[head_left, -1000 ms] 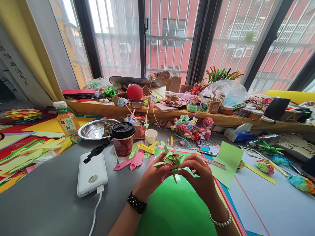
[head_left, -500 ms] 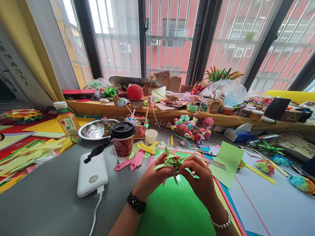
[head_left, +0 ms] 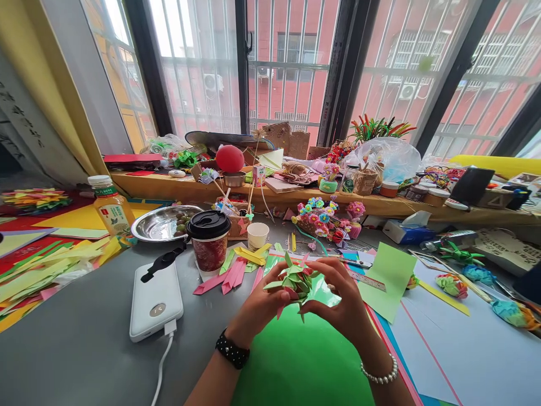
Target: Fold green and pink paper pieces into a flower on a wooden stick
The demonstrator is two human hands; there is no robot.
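Observation:
Green and pink folded paper pieces form a spiky paper ball above the green mat. My left hand grips the ball from the left, its thumb pressed against the lower front. From the right, my right hand curves round it, with fingers at the top and thumb near the bottom edge. A gap shows between that thumb and the fingers. The far side of the ball and some fingertips are hidden. Pink folded strips and yellow folded strips lie just beyond my left hand.
A lidded coffee cup, a paper cup and a metal plate stand at the back left. A white power bank with a cable lies left. Right are a light green sheet, a ruler and finished paper balls.
My right hand has spread from a close pinch at the ball's right edge to a wider hold, thumb lower and fingers higher. The left hand keeps its grip.

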